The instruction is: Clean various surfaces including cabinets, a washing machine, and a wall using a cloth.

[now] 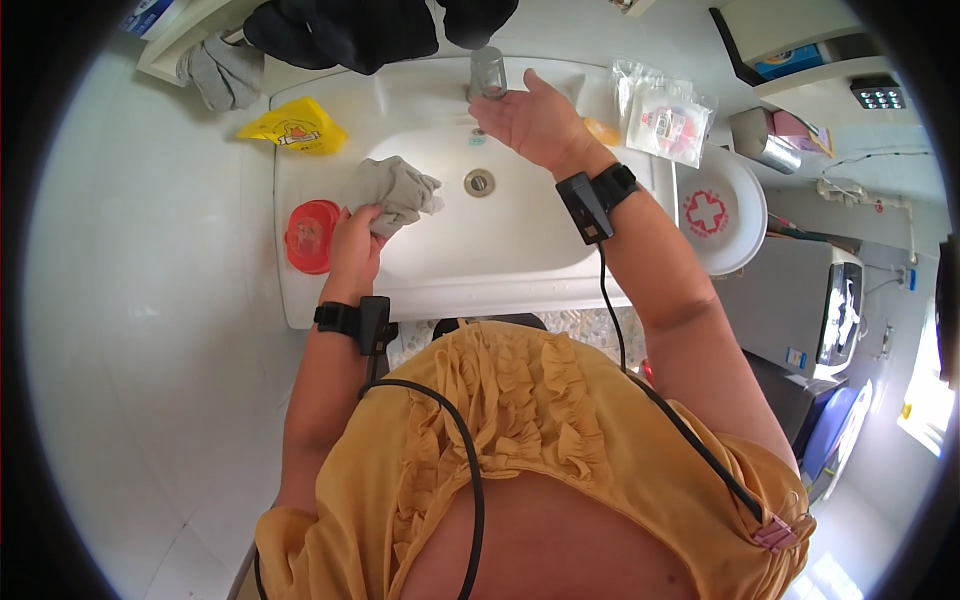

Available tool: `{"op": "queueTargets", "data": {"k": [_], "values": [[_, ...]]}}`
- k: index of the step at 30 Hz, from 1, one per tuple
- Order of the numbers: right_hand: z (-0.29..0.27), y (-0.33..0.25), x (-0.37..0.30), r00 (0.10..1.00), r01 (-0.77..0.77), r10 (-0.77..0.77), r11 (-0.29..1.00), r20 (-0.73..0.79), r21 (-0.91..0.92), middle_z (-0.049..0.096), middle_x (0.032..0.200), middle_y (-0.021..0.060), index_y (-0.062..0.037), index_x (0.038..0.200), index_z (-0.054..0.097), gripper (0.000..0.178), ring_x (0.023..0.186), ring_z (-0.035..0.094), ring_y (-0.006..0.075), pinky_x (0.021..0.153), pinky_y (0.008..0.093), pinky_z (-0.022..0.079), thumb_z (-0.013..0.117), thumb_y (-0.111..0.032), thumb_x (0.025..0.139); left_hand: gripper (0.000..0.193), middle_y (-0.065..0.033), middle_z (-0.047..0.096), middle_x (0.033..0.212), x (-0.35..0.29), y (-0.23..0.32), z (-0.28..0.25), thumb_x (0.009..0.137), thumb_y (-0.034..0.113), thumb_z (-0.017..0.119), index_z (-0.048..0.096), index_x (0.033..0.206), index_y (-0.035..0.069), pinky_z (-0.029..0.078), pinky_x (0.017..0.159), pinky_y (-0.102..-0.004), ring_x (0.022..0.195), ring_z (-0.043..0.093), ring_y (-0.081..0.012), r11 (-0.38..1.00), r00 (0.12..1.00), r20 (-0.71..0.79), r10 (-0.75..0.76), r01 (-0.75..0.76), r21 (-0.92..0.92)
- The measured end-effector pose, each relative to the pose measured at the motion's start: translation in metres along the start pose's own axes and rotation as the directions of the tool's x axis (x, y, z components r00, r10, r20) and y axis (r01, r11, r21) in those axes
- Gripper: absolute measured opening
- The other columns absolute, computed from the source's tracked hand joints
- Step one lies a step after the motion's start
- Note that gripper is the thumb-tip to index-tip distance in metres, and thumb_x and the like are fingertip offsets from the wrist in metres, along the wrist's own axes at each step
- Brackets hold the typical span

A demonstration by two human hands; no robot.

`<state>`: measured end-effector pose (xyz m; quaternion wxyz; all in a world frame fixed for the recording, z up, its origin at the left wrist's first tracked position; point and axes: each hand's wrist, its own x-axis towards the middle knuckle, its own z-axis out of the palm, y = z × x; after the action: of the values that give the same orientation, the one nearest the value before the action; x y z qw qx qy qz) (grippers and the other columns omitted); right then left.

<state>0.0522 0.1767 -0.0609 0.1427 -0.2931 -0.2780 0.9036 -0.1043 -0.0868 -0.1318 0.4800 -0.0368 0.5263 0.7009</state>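
With the left hand [355,235] closed on a crumpled grey cloth [395,190] at the left slope of the white ceramic washbasin [520,250], the right hand [530,120] spreads open beside the chrome tap [488,72], so rinsing seems underway, calling for water onto the cloth.

The person wears a mustard-yellow top [520,410] with ruffled frills down the front and bare forearms. Each wrist carries a black band with a boxy black clip-on unit: one at the left wrist [352,320], one at the right wrist [597,197]. Thin black cables [470,470] run from both units across the top.
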Motion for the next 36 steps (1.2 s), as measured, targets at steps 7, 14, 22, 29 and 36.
{"op": "queueTargets", "data": {"k": [7, 14, 22, 29, 36], "values": [[-0.024, 0.000, -0.021, 0.999, -0.025, 0.018, 0.965, -0.031, -0.261, 0.053, 0.134, 0.0185, 0.0064, 0.140, 0.039, 0.059, 0.123, 0.053, 0.0288, 0.102, 0.0382, 0.046, 0.027, -0.041, 0.107, 0.044, -0.0167, 0.052, 0.133, 0.001, -0.006, 0.012, 0.091, 0.002, 0.050, 0.041, 0.133, -0.004, 0.051, 0.100, -0.0400, 0.120, 0.057, -0.0300, 1.000, 0.999, 0.033, -0.006, 0.007, -0.019], [-0.096, 0.054, -0.044, 0.945, -0.082, 0.004, 0.971, -0.328, -0.223, 0.059, 0.117, 0.0088, -0.0026, 0.123, 0.057, 0.034, 0.103, 0.061, 0.0222, 0.087, 0.0361, 0.052, 0.049, -0.027, 0.101, 0.045, -0.0142, 0.055, 0.129, 0.010, -0.019, 0.013, 0.090, 0.004, 0.052, 0.043, 0.134, -0.001, 0.052, 0.096, -0.0392, 0.115, 0.060, -0.0274, 0.998, 0.998, 0.001, -0.067, 0.067, -0.006], [-0.068, 0.114, -0.063, 0.928, -0.319, 0.208, 0.872, -0.308, -0.371, 0.056, 0.124, 0.0089, -0.0038, 0.136, 0.050, 0.050, 0.117, 0.052, 0.0203, 0.094, 0.0340, 0.047, 0.060, -0.033, 0.096, 0.043, -0.0108, 0.060, 0.122, 0.015, -0.058, 0.037, 0.089, 0.007, 0.055, 0.048, 0.131, 0.002, 0.050, 0.097, -0.0373, 0.111, 0.061, -0.0241, 0.958, 0.957, 0.115, -0.266, 0.249, 0.139], [-0.104, 0.102, -0.044, 0.973, -0.230, 0.208, 0.840, -0.101, -0.491, 0.061, 0.127, 0.0106, 0.0032, 0.136, 0.051, 0.068, 0.114, 0.055, 0.0174, 0.094, 0.0301, 0.043, 0.063, -0.047, 0.091, 0.041, -0.0103, 0.061, 0.121, 0.011, -0.077, 0.071, 0.089, 0.009, 0.053, 0.050, 0.129, 0.001, 0.053, 0.092, -0.0346, 0.109, 0.063, -0.0220, 0.910, 0.868, 0.302, -0.394, 0.322, 0.260], [-0.113, 0.071, -0.047, 0.890, -0.261, -0.191, 0.532, -0.415, -0.805, 0.069, 0.104, 0.0118, 0.0013, 0.123, 0.062, 0.050, 0.092, 0.063, 0.0208, 0.081, 0.0322, 0.049, 0.060, -0.039, 0.093, 0.040, -0.0115, 0.060, 0.122, 0.026, -0.101, 0.084, 0.094, 0.015, 0.055, 0.047, 0.131, -0.001, 0.050, 0.095, -0.0357, 0.111, 0.060, -0.0215, 0.855, 0.857, 0.242, -0.454, 0.343, 0.390]]}}
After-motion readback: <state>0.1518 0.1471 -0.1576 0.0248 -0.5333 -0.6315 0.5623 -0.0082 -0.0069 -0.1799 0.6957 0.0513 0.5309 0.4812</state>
